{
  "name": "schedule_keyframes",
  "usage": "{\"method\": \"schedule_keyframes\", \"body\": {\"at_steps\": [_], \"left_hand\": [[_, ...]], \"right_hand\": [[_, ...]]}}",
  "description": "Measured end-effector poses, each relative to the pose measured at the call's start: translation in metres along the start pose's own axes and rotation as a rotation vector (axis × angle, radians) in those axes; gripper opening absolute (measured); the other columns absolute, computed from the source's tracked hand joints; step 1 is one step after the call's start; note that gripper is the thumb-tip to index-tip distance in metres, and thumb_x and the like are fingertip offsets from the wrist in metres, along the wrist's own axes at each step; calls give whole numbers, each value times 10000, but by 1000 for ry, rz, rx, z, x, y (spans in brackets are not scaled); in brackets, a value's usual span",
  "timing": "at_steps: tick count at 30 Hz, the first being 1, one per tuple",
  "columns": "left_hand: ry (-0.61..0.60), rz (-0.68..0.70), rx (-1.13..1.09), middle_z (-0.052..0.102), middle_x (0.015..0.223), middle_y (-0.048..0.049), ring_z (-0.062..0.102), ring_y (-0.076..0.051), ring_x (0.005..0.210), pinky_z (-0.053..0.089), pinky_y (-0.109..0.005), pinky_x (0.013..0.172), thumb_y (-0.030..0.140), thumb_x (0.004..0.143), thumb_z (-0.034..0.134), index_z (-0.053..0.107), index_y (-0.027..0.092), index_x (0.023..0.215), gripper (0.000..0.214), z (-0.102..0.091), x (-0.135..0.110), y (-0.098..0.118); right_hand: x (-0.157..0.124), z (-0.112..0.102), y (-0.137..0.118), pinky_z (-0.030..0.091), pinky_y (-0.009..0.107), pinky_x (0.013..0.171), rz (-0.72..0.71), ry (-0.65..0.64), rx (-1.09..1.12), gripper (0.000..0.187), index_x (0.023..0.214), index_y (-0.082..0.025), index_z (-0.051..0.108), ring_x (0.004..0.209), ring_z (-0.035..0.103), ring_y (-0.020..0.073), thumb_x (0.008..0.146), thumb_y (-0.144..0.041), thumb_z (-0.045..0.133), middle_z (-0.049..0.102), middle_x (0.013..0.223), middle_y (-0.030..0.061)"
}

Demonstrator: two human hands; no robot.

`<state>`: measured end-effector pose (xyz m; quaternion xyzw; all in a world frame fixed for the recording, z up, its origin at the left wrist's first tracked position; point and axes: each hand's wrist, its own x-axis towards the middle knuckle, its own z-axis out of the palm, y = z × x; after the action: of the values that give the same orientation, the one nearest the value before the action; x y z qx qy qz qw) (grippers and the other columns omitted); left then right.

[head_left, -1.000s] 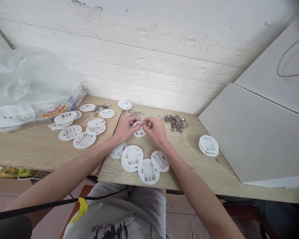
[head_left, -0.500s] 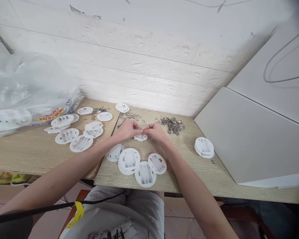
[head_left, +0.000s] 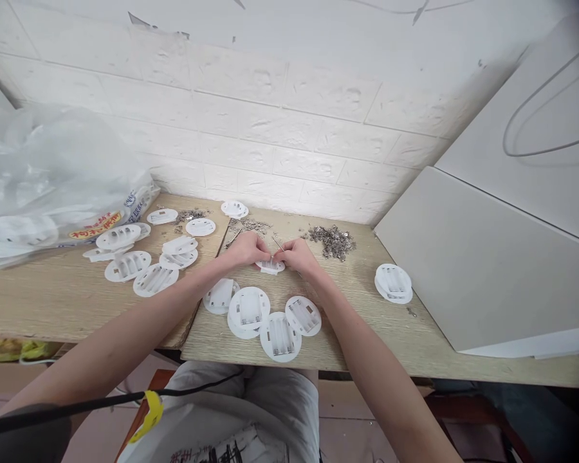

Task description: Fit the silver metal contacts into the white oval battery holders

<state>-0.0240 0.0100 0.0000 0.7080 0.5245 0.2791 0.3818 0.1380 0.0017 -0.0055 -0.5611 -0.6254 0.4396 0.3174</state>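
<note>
A round white plastic battery cover (head_left: pixel 269 267) with slots lies on the table between my two hands, partly hidden by the fingers. My left hand (head_left: pixel 249 249) is closed, thumb and fingers gripping the cover's left side. My right hand (head_left: pixel 300 257) pinches a thin metal tool (head_left: pixel 277 244), whose upper end sticks out above the fingers; its working end is hidden. Small metal contacts (head_left: pixel 332 242) form a heap just right of my right hand, and another scatter of small metal pieces (head_left: pixel 251 226) lies behind my left hand. Nearer me sit several similar covers (head_left: pixel 280 337).
More white covers (head_left: pixel 155 280) are spread on the left tabletop, beside a clear plastic bag (head_left: pixel 72 173). Two stacked covers (head_left: pixel 394 283) rest on the right, near a grey-white panel (head_left: pixel 487 263). A white brick-pattern wall (head_left: pixel 280 128) closes the back. A black cable (head_left: pixel 101 404) crosses low in front.
My hands have come slightly lower and a little apart, so more of the cover shows between them. The metal tool leans further left. The whole view has shifted slightly.
</note>
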Motion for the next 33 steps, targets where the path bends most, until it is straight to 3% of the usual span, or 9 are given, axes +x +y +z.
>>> {"method": "schedule_keyframes", "body": {"at_steps": [12, 19, 24, 29, 33], "left_hand": [[-4, -36, 89, 697, 644, -42, 609, -156, 558, 429, -219, 466, 197, 610, 644, 740, 156, 638, 108, 2, -1, -2], [20, 5, 198, 695, 658, -29, 616, -153, 613, 426, -212, 504, 192, 642, 632, 714, 154, 674, 95, 5, 2, -7], [46, 52, 251, 690, 667, -26, 612, -146, 603, 444, -215, 520, 179, 662, 624, 688, 154, 671, 70, 7, -1, -4], [5, -13, 159, 682, 667, -28, 586, -132, 534, 437, -209, 446, 180, 669, 627, 682, 141, 687, 71, 6, -1, -3], [7, 36, 24, 696, 697, -41, 607, -142, 589, 472, -219, 493, 214, 668, 657, 700, 137, 687, 90, 3, -2, -8]], "right_hand": [[0, 5, 1, 193, 234, 449, -40, 66, -122, 78, 476, -167, 478, 475, 302, 77, 524, -184, 537, 351, 432, -62], [-2, 9, -1, 193, 239, 465, -109, 125, -185, 121, 451, -168, 426, 498, 288, 73, 546, -159, 501, 333, 451, -58], [-4, 9, -6, 225, 232, 479, -103, 116, -227, 81, 472, -156, 478, 512, 339, 78, 548, -137, 502, 377, 462, -53], [-4, 7, -7, 235, 227, 472, -64, 93, -172, 109, 468, -160, 467, 492, 325, 74, 553, -162, 535, 355, 441, -58], [-3, 3, -2, 298, 218, 483, -27, 48, -78, 47, 552, -153, 549, 482, 385, 82, 567, -184, 581, 433, 450, -52]]}}
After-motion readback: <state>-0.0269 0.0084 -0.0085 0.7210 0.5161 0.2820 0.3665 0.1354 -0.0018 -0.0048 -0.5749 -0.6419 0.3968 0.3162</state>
